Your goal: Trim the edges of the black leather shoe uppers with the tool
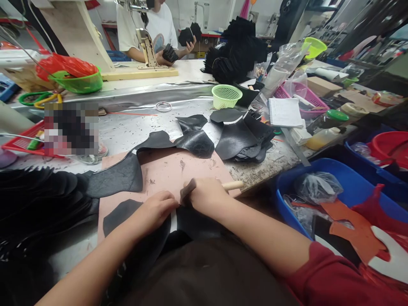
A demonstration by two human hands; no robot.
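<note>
- Black, smooth sheet material with a soft sheen makes up the near piece, which lies at the table's near edge under both hands; a white strip crosses it.
- Left hand: fingers bent and close together, tips at the piece's edge; whether they pinch it, I cannot tell.
- Right hand: fingers curled tight round a pale rod with a rounded end, which sticks out to the right.
- Curved black panels run in a chain from the left to the far side of a pinkish, scuffed board.
- Layered black pieces form a thick stack on the left and a looser pile on the right.
- Beyond stand a pale green perforated basket and a spiral notebook; a blue bin of scraps sits near right.
- Greyish and speckled with dark bits, the table reaches a cream machine; on the far side, a person in a white shirt holds black pieces.
</note>
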